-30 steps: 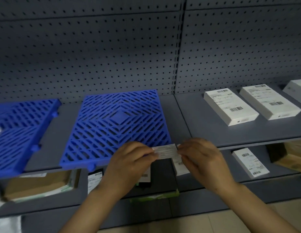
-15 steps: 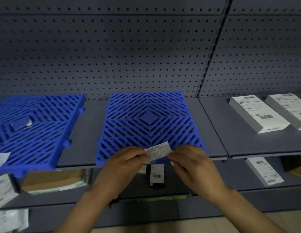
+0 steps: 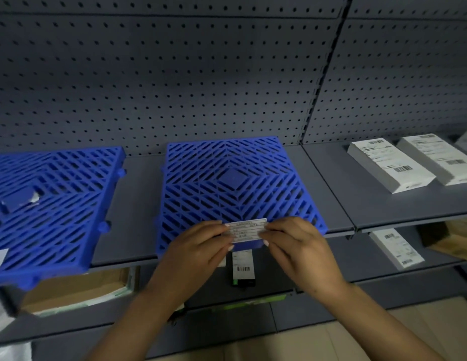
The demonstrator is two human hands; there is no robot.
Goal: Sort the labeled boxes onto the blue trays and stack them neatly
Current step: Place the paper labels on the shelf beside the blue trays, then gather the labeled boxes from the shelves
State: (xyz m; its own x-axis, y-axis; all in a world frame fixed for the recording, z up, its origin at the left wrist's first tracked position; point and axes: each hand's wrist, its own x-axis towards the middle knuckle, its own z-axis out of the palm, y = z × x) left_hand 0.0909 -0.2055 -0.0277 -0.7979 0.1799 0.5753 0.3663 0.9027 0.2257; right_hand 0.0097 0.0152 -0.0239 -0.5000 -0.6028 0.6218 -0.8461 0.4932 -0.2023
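Head view, one moment, items as seen: small white paper label (image 3: 246,230), printed with ruled lines of text too small to read, held level over the near edge of the centre blue tray (image 3: 235,188); left hand (image 3: 198,252) pinches the label's left end between thumb and fingertips; right hand (image 3: 296,246) pinches its right end the same way; the two hands lie close together with the label bridging them, both forearms reaching in from the bottom of the view.

Centre blue tray: square plastic grid with a diamond pattern, flat on the grey upper shelf (image 3: 339,201), its front edge overhanging the shelf lip slightly; nothing stacked on it.

Second blue tray (image 3: 52,201): same pattern, to the left on the same shelf, apart from the first; a torn scrap of white paper (image 3: 34,198) near its middle.

White labelled boxes (image 3: 390,164): two lying flat side by side on the upper shelf at the right, barcodes facing up; the corner of a third at the frame edge.

Lower shelf: dark box with a white barcode label (image 3: 243,268) below the hands; another white labelled box (image 3: 396,247) to the right; brown cardboard carton (image 3: 76,287) under the left tray.

Backing: grey pegboard panels (image 3: 175,74) behind both shelves.
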